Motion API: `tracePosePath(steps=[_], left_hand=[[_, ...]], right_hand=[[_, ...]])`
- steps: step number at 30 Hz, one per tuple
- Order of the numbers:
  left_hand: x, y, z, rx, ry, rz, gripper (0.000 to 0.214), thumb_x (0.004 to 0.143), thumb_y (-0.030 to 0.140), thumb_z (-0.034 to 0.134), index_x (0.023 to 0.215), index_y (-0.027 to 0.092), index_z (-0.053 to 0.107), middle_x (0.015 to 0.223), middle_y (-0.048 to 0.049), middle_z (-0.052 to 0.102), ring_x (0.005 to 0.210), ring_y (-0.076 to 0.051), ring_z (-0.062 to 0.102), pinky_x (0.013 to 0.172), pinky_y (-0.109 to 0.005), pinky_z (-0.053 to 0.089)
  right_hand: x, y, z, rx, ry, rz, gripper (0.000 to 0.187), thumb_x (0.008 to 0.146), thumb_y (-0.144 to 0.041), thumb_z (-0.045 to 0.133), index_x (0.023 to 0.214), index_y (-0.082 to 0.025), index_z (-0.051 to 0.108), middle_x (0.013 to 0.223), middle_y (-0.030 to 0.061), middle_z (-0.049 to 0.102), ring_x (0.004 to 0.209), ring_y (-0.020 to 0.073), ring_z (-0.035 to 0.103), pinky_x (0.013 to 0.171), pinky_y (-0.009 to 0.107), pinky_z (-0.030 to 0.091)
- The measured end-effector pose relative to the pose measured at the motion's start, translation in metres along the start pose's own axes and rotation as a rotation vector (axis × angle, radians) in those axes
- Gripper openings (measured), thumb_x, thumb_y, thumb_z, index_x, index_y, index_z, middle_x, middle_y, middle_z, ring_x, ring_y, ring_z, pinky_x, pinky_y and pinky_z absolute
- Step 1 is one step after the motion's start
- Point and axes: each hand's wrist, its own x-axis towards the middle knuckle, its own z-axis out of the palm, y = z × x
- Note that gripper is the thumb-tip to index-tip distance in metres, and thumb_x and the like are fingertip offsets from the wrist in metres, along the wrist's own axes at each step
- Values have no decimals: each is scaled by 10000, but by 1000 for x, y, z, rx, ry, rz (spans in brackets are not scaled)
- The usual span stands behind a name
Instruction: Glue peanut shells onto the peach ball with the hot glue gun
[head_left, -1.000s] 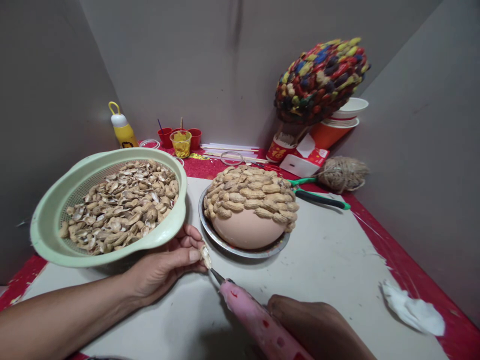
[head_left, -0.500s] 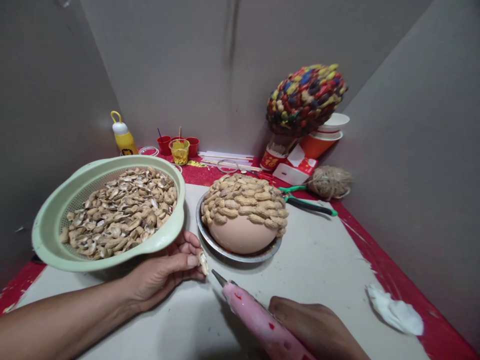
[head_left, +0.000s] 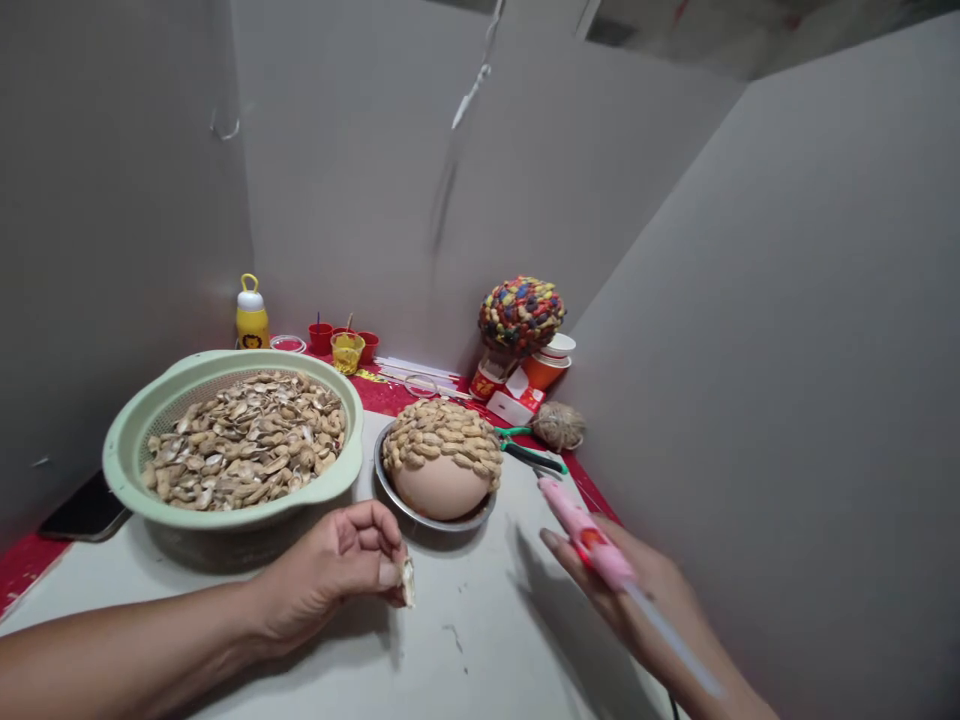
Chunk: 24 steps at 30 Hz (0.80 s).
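Observation:
My left hand pinches a half peanut shell between thumb and fingers, its pale inside showing. In my right hand is a pink hot glue gun, nozzle pointing up and away, a glue stick jutting from its back. Ahead of my hands a smooth tan balloon-like form rests in a metal bowl. Rows of peanut shells cover its top; its near lower side is bare. Neither hand touches it. A green colander heaped with peanut shells stands beyond my left hand.
Pliers and a twine ball lie right of the bowl. Behind are a colourful peanut-shell ball, paint cups, and a yellow bottle. A phone lies left. Grey walls enclose the table.
The glue gun has moved right and away from the peanut shell, which my left hand still holds, now turned more edge-on. The head view has tilted up, showing more wall.

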Motion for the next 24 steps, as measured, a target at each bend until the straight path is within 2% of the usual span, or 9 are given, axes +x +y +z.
tracePosePath(steps=[2, 3, 9, 13, 16, 19, 22, 24], left_hand=[[-6, 7, 7, 21, -30, 28, 266, 677, 182, 788, 815, 157, 563, 769, 3, 606, 648, -104, 581, 662, -249, 478], [-10, 13, 11, 37, -42, 45, 260, 682, 186, 786, 812, 159, 563, 769, 6, 601, 650, -103, 577, 657, -243, 474], [-27, 59, 31, 255, -67, 150, 230, 738, 214, 762, 853, 177, 566, 824, 6, 597, 731, -95, 556, 666, -193, 441], [-20, 83, 44, 525, -62, 231, 188, 794, 214, 722, 858, 190, 547, 863, -1, 608, 749, -99, 551, 671, -198, 438], [-5, 91, 53, 775, -36, 322, 138, 810, 168, 669, 849, 191, 538, 860, -4, 609, 769, -119, 562, 700, -229, 455], [14, 91, 60, 1068, -2, 428, 104, 799, 101, 597, 828, 184, 540, 819, 0, 600, 760, -131, 563, 719, -258, 464], [32, 86, 60, 1345, -5, 529, 124, 772, 65, 561, 804, 181, 533, 775, 15, 582, 714, -127, 540, 672, -255, 440], [42, 81, 56, 1519, -16, 588, 145, 762, 51, 548, 817, 183, 522, 772, 19, 577, 693, -123, 517, 644, -250, 414]], right_hand=[[12, 10, 11, -91, -137, 101, 314, 873, -525, 436, 810, -236, 543, 743, 57, 678, 656, 232, 634, 561, 286, 424], [16, 14, 16, -103, -162, 114, 267, 860, -479, 457, 846, -229, 549, 788, 65, 689, 673, 231, 637, 557, 282, 412], [29, 25, 35, -115, -203, 94, 257, 818, -388, 542, 969, -191, 607, 918, 106, 712, 760, 251, 658, 583, 287, 394], [29, 30, 38, -94, -209, 61, 307, 789, -406, 598, 976, -171, 661, 955, 129, 716, 812, 286, 676, 630, 318, 435], [33, 27, 25, -51, -145, 15, 389, 814, -430, 579, 1082, -157, 650, 1065, 143, 693, 903, 302, 670, 696, 354, 476], [42, 11, 5, 27, -11, -67, 404, 897, -447, 476, 1182, -184, 591, 1184, 125, 646, 1057, 276, 618, 854, 381, 480], [55, -11, -7, 241, 230, -340, 312, 904, -409, 518, 1139, -223, 606, 1167, 99, 644, 1066, 258, 607, 896, 403, 493], [66, -25, -6, 345, 278, -475, 281, 905, -331, 541, 1163, -236, 602, 1192, 89, 630, 1120, 243, 583, 959, 406, 476]])
